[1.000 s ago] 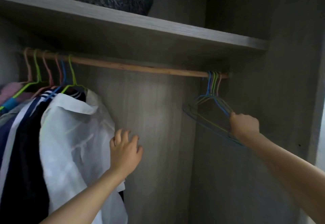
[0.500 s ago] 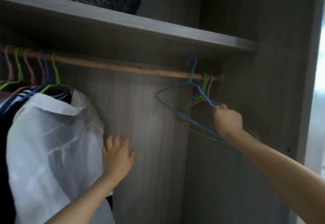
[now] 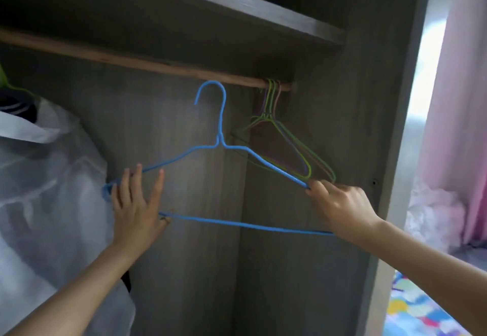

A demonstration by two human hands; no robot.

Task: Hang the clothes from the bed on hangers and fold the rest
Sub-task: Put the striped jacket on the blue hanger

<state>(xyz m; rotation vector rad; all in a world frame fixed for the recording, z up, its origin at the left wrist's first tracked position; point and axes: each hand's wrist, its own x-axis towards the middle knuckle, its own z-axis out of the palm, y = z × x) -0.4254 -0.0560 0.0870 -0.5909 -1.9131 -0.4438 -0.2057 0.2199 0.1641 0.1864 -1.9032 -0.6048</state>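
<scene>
Grey wardrobe (image 3: 184, 269) panels fill the dim background. Nearest, the right hand (image 3: 340, 204) pinches the blue hanger (image 3: 220, 138) at its right shoulder, fingers curled, holding its hook free below the wooden rod (image 3: 131, 59). The left hand (image 3: 134, 209) lies spread flat against the left corner, likely steadying it. Farther back, spare hangers (image 3: 279, 138) bunch at the rod's end.
</scene>
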